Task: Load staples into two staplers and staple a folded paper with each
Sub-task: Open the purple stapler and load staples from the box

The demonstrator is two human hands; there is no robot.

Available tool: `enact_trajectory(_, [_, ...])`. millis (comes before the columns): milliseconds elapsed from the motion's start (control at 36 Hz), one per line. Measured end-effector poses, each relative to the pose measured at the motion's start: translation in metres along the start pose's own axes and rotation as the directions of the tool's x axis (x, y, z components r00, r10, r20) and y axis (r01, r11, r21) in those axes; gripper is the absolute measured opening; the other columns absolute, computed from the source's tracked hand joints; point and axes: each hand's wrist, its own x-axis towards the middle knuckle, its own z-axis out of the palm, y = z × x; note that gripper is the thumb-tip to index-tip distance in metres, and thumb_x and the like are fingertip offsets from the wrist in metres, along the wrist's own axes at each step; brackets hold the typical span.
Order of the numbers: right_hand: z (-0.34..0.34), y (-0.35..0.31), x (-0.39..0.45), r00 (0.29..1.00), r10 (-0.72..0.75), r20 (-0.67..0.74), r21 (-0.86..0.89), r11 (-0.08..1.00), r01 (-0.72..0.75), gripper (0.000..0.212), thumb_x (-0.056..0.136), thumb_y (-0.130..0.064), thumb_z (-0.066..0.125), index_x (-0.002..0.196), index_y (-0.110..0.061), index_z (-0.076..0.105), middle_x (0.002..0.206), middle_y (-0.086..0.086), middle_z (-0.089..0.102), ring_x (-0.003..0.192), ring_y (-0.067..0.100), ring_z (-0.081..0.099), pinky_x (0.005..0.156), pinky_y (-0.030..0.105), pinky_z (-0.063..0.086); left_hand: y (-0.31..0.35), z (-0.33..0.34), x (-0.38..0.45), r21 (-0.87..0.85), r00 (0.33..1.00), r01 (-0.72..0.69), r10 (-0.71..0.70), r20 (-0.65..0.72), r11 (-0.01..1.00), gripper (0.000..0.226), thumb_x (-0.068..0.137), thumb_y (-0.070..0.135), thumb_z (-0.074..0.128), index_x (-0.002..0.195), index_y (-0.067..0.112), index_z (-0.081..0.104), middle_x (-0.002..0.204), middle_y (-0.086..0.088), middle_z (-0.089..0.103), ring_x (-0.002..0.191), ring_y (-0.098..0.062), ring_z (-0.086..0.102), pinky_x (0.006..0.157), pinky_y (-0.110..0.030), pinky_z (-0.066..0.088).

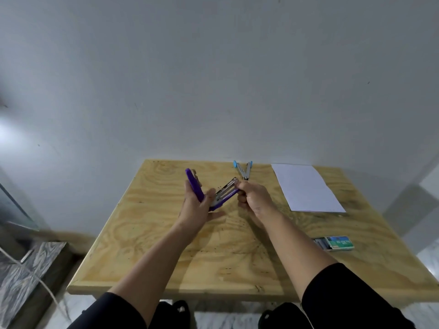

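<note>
A purple stapler [196, 186] is held swung wide open above the wooden table [166, 245]. My left hand [199, 207] holds it near the hinge, the lid pointing up and away, the metal staple channel lying to the right. My right hand [251, 198] pinches the front end of that channel with curled fingers. A blue stapler [242, 170], also open in a V, lies at the table's far edge. A white sheet of paper [306, 188] lies flat at the far right. A green box of staples [335, 243], slid partly open, sits near the right edge.
A white wall rises directly behind the table. Grey patterned furniture [26, 269] and a cord stand on the floor at the left. Dark shoes [175, 312] show below the table's near edge.
</note>
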Motion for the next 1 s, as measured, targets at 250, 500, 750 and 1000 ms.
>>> enact_trajectory(250, [-0.017, 0.012, 0.003, 0.99, 0.12, 0.08, 0.295, 0.945, -0.138, 0.017, 0.092, -0.007, 0.044, 0.077, -0.008, 0.052, 0.061, 0.001, 0.037, 0.043, 0.007, 0.034, 0.04, 0.018, 0.028, -0.009, 0.002, -0.007, 0.2, 0.993, -0.055, 0.074, -0.092, 0.978, 0.068, 0.076, 0.017, 0.075, 0.129, 0.022, 0.032, 0.115, 0.001, 0.066, 0.101, -0.014, 0.065, 0.089, -0.034, 0.052])
enact_trajectory(500, [-0.031, -0.007, 0.002, 0.982, 0.168, 0.091, -0.064, 0.985, -0.163, 0.028, 0.082, 0.015, 0.029, 0.09, 0.002, 0.051, 0.095, 0.017, 0.051, 0.084, 0.02, 0.058, 0.067, 0.023, 0.051, -0.009, -0.011, 0.0, 0.523, 0.934, -0.277, 0.354, -0.051, 0.806, 0.043, 0.079, 0.007, 0.068, 0.097, 0.03, 0.036, 0.086, 0.017, 0.065, 0.05, 0.002, 0.055, 0.043, -0.007, 0.038])
enact_trajectory(750, [-0.033, -0.013, -0.004, 0.987, -0.015, 0.161, -0.076, 0.997, 0.028, 0.019, 0.092, 0.006, 0.043, 0.092, -0.001, 0.06, 0.097, 0.016, 0.068, 0.097, 0.017, 0.066, 0.076, 0.016, 0.055, -0.015, -0.014, 0.005, 0.611, 0.898, -0.382, 0.436, 0.066, 0.694, 0.058, 0.079, 0.001, 0.066, 0.09, 0.042, 0.027, 0.096, 0.007, 0.071, 0.066, -0.012, 0.06, 0.061, -0.024, 0.046])
enact_trajectory(1000, [-0.028, -0.014, -0.004, 0.98, -0.158, 0.121, -0.165, 0.97, 0.177, 0.006, 0.09, -0.003, 0.057, 0.093, -0.002, 0.062, 0.081, 0.01, 0.069, 0.067, 0.012, 0.071, 0.058, 0.017, 0.055, -0.01, -0.013, 0.004, 0.624, 0.891, -0.412, 0.437, 0.124, 0.663, 0.049, 0.081, 0.001, 0.063, 0.093, 0.033, 0.027, 0.1, 0.002, 0.072, 0.062, -0.022, 0.06, 0.059, -0.028, 0.048])
